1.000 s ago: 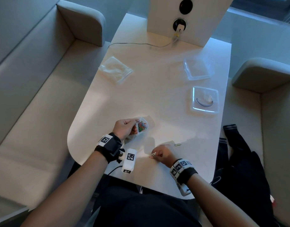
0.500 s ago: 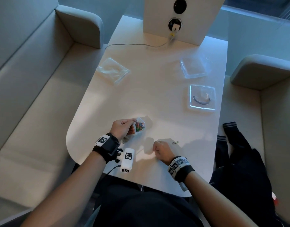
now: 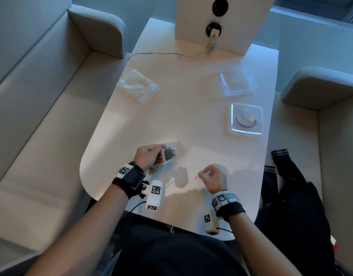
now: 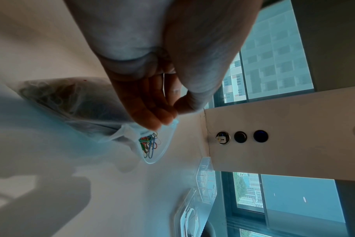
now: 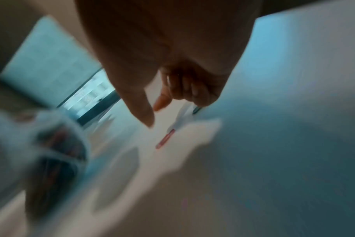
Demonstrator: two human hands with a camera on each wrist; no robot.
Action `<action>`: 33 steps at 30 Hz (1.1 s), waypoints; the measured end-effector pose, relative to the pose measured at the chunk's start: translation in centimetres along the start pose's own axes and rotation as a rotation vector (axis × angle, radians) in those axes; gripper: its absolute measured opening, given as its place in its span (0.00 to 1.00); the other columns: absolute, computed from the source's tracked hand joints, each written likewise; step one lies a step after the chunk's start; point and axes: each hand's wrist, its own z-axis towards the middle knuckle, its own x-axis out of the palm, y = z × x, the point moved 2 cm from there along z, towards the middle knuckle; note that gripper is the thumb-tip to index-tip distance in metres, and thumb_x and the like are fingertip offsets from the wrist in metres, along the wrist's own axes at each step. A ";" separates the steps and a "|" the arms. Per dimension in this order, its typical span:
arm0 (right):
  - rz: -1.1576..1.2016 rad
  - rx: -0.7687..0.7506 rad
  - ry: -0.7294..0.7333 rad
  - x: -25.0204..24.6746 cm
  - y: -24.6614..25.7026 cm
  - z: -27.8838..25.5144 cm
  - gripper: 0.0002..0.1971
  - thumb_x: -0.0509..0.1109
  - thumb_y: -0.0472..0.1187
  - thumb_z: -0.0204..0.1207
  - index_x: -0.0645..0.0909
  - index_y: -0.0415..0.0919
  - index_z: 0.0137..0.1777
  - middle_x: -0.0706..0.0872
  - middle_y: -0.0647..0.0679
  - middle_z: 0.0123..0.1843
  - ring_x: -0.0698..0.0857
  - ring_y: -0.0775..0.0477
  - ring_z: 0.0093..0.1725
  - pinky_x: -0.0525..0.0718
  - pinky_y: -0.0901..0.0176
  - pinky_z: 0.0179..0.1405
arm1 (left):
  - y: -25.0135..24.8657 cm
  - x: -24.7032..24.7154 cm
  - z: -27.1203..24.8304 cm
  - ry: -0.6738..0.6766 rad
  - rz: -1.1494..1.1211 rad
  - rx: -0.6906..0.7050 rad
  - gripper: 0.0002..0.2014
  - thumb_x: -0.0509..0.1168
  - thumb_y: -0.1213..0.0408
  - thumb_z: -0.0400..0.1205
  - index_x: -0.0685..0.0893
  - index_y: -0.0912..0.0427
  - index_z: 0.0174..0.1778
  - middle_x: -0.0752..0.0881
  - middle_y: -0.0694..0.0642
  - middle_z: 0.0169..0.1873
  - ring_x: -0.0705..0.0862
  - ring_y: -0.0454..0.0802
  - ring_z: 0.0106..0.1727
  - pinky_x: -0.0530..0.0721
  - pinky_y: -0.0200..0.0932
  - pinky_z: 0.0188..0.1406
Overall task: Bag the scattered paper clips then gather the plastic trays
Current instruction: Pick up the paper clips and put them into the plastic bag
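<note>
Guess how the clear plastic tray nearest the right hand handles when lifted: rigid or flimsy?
The near clear square plastic tray looks thin-walled, so it probably flexes and weighs little. Its glossy rim may be slippery, so a light pinch could slide. A dark curved piece lies loose inside and would likely shift if the tray tilts.

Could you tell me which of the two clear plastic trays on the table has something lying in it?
The nearer tray, toward the table's right edge: a dark curved piece lies in it. The farther tray, closer to the white socket panel, shows nothing inside.
</note>
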 end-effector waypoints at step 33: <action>-0.321 -0.293 0.240 -5.5 -2.5 2.3 0.14 0.83 0.39 0.60 0.90 0.46 0.47 0.81 0.49 0.46 0.82 0.51 0.33 0.82 0.65 0.41 | 1.6 5.2 -1.0 0.111 0.113 -0.001 0.10 0.62 0.76 0.82 0.89 0.69 0.52 0.81 0.56 0.26 0.78 0.45 0.22 0.86 0.36 0.28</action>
